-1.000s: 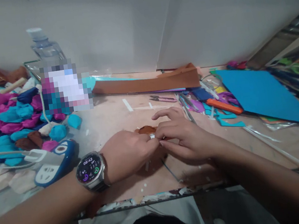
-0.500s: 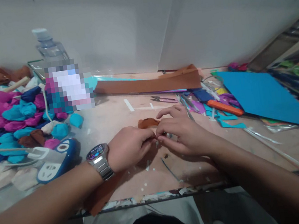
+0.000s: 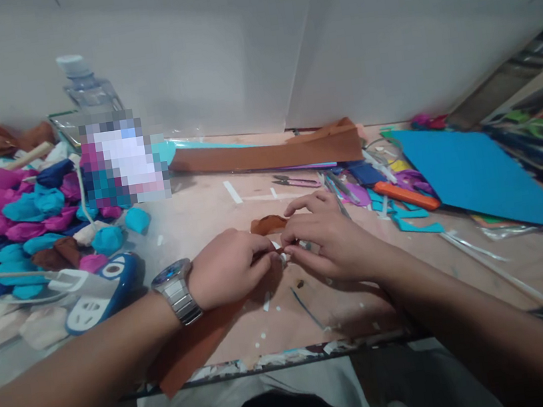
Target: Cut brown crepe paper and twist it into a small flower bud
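Note:
Over the middle of the worktable (image 3: 245, 200), my left hand (image 3: 224, 267), with a metal-banded watch (image 3: 179, 290) on its wrist, pinches a narrow piece of brown paper between thumb and forefinger. My right hand (image 3: 332, 239) meets it fingertip to fingertip, its thumb and forefinger closed on the same piece while the other fingers arch above. Just behind the fingertips shows a curled brown paper piece (image 3: 268, 224); whether it joins the pinched part is hidden. A small white scrap shows by the thumbs. Under my left wrist lies a brown paper strip (image 3: 191, 349), reaching past the front edge.
To the left are crumpled paper balls (image 3: 34, 203), a blue-white power strip (image 3: 102, 294) and a plastic bottle (image 3: 88, 88). Folded brown paper (image 3: 264, 154) lies at the back, near thread snips (image 3: 296, 181). Rightward are an orange cutter (image 3: 406, 196) and a blue sheet (image 3: 479, 174).
My left hand has shifted slightly left and turned a little, showing more of the brown piece and a white scrap between the fingertips. My right hand has hardly moved.

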`<act>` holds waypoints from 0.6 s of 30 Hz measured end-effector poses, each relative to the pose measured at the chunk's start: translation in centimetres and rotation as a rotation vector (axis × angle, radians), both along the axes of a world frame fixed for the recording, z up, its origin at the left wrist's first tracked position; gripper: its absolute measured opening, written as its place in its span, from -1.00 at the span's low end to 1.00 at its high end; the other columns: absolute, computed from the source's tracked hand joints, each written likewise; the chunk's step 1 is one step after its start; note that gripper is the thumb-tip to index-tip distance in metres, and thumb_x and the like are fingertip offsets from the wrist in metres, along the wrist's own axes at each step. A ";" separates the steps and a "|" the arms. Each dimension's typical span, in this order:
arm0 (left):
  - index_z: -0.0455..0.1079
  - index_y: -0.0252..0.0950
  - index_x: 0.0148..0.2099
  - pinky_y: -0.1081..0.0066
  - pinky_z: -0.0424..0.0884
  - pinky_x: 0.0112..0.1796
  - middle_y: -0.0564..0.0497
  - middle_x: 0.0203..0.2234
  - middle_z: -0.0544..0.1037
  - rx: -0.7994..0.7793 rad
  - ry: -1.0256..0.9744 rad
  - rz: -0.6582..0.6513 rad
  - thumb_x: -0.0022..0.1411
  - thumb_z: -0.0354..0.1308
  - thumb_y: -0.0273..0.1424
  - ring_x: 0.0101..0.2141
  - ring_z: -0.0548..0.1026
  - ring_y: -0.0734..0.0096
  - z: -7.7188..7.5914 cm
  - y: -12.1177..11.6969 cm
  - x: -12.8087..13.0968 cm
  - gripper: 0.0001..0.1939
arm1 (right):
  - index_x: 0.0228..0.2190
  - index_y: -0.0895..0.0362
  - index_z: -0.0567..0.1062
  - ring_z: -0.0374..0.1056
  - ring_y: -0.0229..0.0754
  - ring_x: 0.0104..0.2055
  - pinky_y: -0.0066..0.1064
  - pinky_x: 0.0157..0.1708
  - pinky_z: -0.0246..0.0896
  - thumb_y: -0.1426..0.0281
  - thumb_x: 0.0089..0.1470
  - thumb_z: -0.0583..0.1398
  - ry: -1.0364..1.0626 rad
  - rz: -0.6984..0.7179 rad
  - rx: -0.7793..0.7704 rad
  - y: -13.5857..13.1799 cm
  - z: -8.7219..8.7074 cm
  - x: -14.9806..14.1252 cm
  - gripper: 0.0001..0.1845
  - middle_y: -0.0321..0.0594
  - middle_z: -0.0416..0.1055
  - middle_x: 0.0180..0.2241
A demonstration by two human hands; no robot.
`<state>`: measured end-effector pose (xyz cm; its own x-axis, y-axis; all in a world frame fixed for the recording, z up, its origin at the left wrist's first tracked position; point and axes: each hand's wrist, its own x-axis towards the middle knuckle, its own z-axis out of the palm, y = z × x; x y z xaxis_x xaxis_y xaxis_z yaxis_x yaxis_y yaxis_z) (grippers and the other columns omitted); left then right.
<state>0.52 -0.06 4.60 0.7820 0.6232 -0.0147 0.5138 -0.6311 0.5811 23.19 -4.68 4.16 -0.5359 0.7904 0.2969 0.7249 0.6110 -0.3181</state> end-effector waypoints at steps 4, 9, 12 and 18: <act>0.59 -0.27 -0.27 0.42 0.21 -0.39 0.05 -0.46 0.64 -0.043 0.004 0.002 0.38 0.08 -0.40 -0.50 0.45 0.47 -0.4 0.2 0.1 -0.74 | -0.30 0.07 0.56 0.32 0.06 0.10 0.01 0.15 -0.12 0.42 0.29 0.19 -0.007 -0.018 -0.016 -0.1 0.0 -0.1 -0.86 -0.20 0.59 -0.27; 0.60 -0.27 -0.24 0.44 0.25 -0.37 0.05 -0.43 0.65 -0.090 -0.012 0.000 0.42 0.07 -0.37 -0.46 0.47 0.46 -0.6 0.4 0.1 -0.72 | -0.17 0.00 0.61 0.32 0.05 0.10 0.01 0.18 -0.11 0.40 0.27 0.23 0.012 -0.015 -0.020 -0.2 -0.1 -0.3 -0.85 -0.24 0.61 -0.22; 0.59 -0.27 -0.27 0.44 0.29 -0.35 0.05 -0.43 0.65 -0.170 -0.023 -0.005 0.44 0.08 -0.31 -0.44 0.51 0.44 -0.5 0.4 0.1 -0.70 | -0.25 0.02 0.64 0.35 0.05 0.09 0.02 0.18 -0.10 0.40 0.28 0.23 0.003 -0.009 0.005 -0.2 -0.2 -0.3 -0.85 -0.22 0.61 -0.25; 0.56 -0.29 -0.23 0.47 0.42 -0.21 0.05 -0.32 0.71 -0.437 -0.135 -0.051 0.47 0.04 -0.34 -0.32 0.63 0.44 -0.8 0.6 -0.1 -0.70 | -0.29 0.01 0.64 0.37 0.04 0.08 0.02 0.19 -0.11 0.39 0.25 0.25 0.034 -0.012 0.036 -0.2 -0.3 -0.3 -0.87 -0.25 0.61 -0.29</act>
<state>0.44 0.53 3.82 0.8242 0.5422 -0.1637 0.3904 -0.3343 0.8578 22.89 -4.83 3.86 -0.5156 0.7853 0.3429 0.7215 0.6137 -0.3206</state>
